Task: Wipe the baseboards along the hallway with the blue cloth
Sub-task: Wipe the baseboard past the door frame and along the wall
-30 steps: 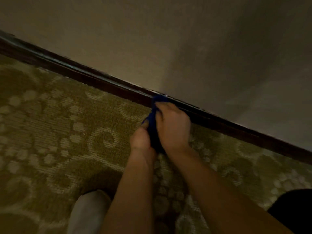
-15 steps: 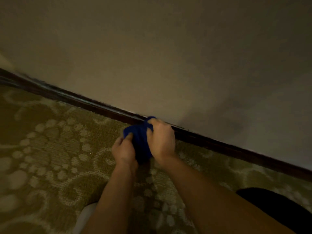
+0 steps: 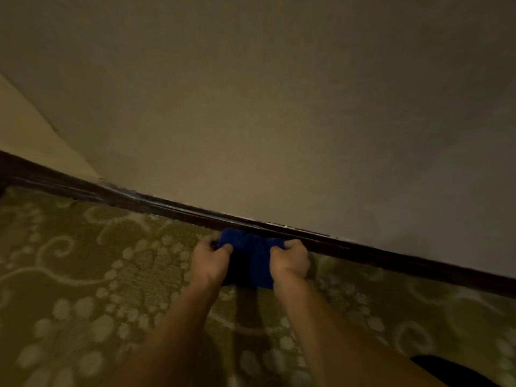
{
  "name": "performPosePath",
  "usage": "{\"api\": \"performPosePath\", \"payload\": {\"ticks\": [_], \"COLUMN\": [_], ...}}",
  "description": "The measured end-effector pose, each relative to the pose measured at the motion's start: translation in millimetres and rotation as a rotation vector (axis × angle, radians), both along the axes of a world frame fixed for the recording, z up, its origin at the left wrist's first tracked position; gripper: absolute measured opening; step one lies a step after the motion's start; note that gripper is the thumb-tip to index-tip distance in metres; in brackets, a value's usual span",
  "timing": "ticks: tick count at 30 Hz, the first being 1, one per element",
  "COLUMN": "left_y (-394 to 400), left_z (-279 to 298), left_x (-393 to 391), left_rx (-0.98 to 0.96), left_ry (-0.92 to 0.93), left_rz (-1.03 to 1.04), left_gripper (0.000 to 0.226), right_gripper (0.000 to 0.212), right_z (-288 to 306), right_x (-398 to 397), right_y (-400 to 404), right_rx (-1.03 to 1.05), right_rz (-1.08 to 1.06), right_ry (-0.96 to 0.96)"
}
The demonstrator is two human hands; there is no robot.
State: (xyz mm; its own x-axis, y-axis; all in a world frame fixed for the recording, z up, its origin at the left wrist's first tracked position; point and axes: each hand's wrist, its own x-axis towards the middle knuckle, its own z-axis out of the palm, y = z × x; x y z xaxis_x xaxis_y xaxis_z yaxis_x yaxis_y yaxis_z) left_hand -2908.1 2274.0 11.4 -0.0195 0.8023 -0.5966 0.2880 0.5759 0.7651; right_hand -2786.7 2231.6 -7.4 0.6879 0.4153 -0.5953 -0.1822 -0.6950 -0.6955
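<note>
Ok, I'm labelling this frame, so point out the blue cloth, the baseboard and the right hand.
blue cloth [image 3: 258,247]: head view, bunched middle between the hands.
baseboard [image 3: 405,263]: head view, dark face right of the hands.
right hand [image 3: 290,259]: head view, back of the hand.

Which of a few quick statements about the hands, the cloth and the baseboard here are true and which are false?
1. Both hands grip the blue cloth. True: left hand, right hand.
2. The baseboard is white. False: it is dark brown.
3. The floor is a patterned carpet. True.
4. The cloth lies alone on the carpet, away from the wall. False: it is held beside the baseboard.
</note>
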Motion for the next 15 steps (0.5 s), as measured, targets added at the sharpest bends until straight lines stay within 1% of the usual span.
{"api": "performPosePath", "payload": {"ticks": [1,3,5,7,8,10,11,12,13,15], "left_y": [3,9,14,20,23,26,28,30,32,36], "left_z": [-7,-23,-35,-48,-54,-60,-60,-58,-55,-46], "left_x": [-4,-17,-30,-36,-37,-37,-36,-34,-34,-34], "left_rx": [-0.016,-0.062,-0.131,-0.173,-0.207,-0.267,-0.282,-0.291,-0.301,-0.337], "left_ry": [0.004,-0.014,-0.085,-0.162,-0.208,-0.290,-0.327,-0.369,-0.403,-0.458], "left_rz": [-0.042,-0.081,-0.096,-0.105,-0.095,-0.098,-0.106,-0.119,-0.137,-0.169], "left_gripper": [0.012,0.009,0.011,0.019,0.017,0.009,0.007,0.007,0.012,0.015], "right_gripper": [0.016,0.022,0.028,0.028,0.028,0.025,0.019,0.012,0.010,0.013], "right_z": [-8,-25,-38,-44,-43,-33,-25,-15,-3,27], "right_x": [0,-5,-14,-16,-16,-15,-13,-12,-13,-15], "right_y": [-1,-6,-10,-10,-9,-5,-3,-3,-3,-1], "right_rx": [-0.035,-0.069,-0.083,-0.071,-0.072,-0.082,-0.067,-0.045,-0.022,-0.030], "right_rz": [0.006,0.041,0.051,0.028,0.018,0.010,-0.013,-0.049,-0.085,-0.082], "right_ry": [-0.024,-0.037,-0.039,-0.060,-0.070,-0.101,-0.125,-0.143,-0.139,-0.133]}}
